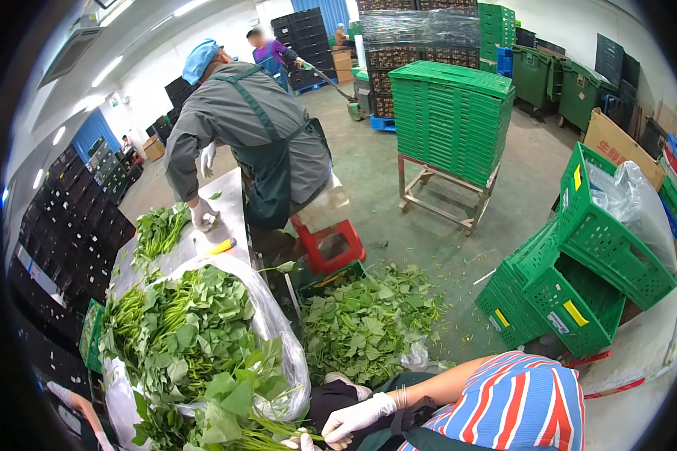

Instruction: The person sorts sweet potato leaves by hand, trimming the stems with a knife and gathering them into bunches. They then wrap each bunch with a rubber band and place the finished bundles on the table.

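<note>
White gloves cover both of my hands at the bottom edge of the head view. My right hand (346, 422) has its fingers pressed together at the stem ends of a bunch of leafy greens (259, 434). Just left of it, my left hand (302, 442) is closed around the stems and partly cut off by the frame edge. A large heap of greens (180, 323) lies in a clear plastic bag (278, 323) on the metal table (229, 197). A yellow-handled knife (222, 246) rests on the table beyond the bag.
A co-worker (256, 128) in a blue cap sits across the table near a red stool (331, 244). Loose leaves (372, 312) cover the floor. Green crates (572, 293) lean at the right. Another person's arm (83, 410) shows at lower left.
</note>
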`<state>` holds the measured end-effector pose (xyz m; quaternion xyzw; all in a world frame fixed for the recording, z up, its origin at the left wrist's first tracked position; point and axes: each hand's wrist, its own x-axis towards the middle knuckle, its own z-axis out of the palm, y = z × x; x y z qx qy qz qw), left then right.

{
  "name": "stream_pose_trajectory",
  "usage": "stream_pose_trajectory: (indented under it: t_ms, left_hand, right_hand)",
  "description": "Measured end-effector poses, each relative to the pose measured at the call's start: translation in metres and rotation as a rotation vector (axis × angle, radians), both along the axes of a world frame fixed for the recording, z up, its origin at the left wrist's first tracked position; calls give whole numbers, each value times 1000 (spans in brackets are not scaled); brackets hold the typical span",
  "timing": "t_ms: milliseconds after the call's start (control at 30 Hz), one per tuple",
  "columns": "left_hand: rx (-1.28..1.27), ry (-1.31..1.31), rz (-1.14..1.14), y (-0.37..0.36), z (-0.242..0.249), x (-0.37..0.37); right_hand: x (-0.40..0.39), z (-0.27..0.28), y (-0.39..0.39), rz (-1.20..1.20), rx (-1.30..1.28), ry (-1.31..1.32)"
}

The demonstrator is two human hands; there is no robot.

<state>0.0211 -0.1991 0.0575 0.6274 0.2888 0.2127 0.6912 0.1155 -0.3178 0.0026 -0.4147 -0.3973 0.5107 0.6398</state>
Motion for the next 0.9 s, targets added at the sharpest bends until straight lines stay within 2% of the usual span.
stream_pose_trajectory:
  t_ms: [233, 300, 367, 467, 567, 633, 667, 700, 767, 833, 900]
  left_hand:
    - [7, 13, 54, -4, 3, 4]
    - [97, -12, 54, 0, 4, 6]
    - [41, 31, 74, -2, 4, 6]
    - [37, 50, 58, 1, -2, 9]
    - [29, 71, 92, -2, 3, 8]
    - [-77, 82, 53, -12, 30, 7]
    - [-105, 91, 31, -10, 26, 3]
    - [-147, 28, 37, -10, 26, 3]
    - [-287, -75, 71, -13, 31, 0]
    - [-315, -305, 7, 4, -4, -1]
    - [-233, -212, 131, -6, 5, 0]
  right_hand:
    - [-3, 12, -2, -50, -49, -49]
    - [-5, 18, -4, -274, -151, -389]
    - [-1, 23, -8, -430, -185, -710]
    - [2, 22, -10, -491, -166, -778]
    - [1, 27, -12, -645, -123, -692]
    - [4, 41, -19, -559, -260, -393]
    - [6, 31, -17, -600, -207, -346]
    - [7, 31, -18, -610, -213, -228]
    - [9, 35, -21, -709, -240, -156]
    - [14, 42, -26, -768, -160, -76]
    - [20, 70, -36, -753, -220, -8]
